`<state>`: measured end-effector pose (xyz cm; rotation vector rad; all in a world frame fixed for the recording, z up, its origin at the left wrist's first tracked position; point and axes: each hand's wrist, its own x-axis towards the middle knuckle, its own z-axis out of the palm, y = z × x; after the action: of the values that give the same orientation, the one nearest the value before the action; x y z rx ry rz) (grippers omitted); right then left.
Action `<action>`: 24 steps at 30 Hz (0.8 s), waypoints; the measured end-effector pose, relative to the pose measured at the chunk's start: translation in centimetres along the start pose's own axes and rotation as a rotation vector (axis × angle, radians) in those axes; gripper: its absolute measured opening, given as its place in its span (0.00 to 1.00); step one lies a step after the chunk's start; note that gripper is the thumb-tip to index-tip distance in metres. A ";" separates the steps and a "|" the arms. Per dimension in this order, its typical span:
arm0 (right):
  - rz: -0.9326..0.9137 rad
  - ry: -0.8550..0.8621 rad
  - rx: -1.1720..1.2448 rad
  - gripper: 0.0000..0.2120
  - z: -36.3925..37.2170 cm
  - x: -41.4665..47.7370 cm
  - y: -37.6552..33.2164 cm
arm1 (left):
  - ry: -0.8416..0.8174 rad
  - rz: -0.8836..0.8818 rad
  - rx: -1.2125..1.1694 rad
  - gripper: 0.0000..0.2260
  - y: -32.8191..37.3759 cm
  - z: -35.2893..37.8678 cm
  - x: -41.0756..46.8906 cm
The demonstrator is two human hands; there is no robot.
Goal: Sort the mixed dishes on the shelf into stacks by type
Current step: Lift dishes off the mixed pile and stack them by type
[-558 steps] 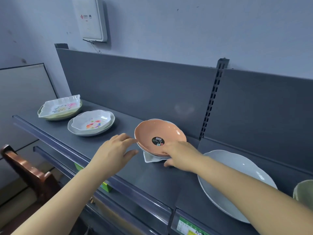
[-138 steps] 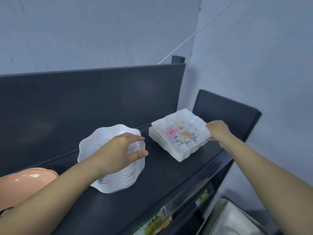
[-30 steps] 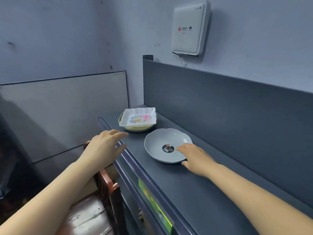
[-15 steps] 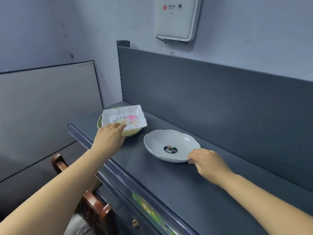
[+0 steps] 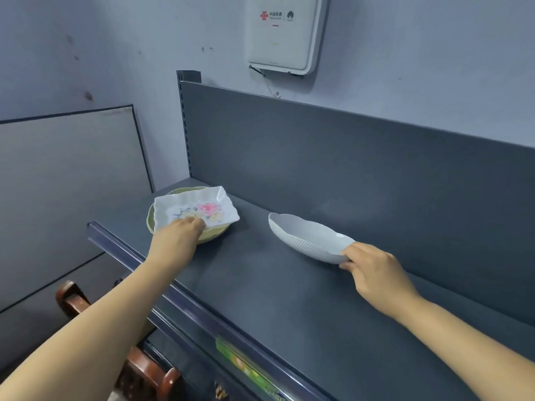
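On shelf [image 5: 260, 285]: L grip [image 5: 176, 241] holds floral sq dish [image 5: 197, 206]; R grip [image 5: 373, 270] pinches tilted grey plate [image 5: 307, 238].

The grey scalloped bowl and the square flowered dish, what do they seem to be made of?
The grey scalloped bowl: likely melamine or glazed ceramic; smooth, satin grey, with fine moulded ribs on its underside. The square flowered dish: same kind of white material, glossy, with a printed pink flower and fluted rim. The look cannot settle plastic or ceramic.

One square floral dish [image 5: 199, 208], one green plate [image 5: 150, 220], one white scalloped bowl [image 5: 307, 238], one wall box [image 5: 285, 36].
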<state>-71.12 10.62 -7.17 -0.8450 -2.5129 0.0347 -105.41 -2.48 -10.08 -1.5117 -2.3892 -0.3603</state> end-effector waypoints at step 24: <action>0.021 0.135 -0.115 0.12 -14.9 -19.9 5.0 | 0.517 0.266 -0.186 0.03 20.2 -12.3 -10.7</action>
<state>-47.79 1.34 -3.62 -0.8888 -2.3976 -0.1567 -81.40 -7.43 -1.53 -1.5543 -1.7731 -0.8149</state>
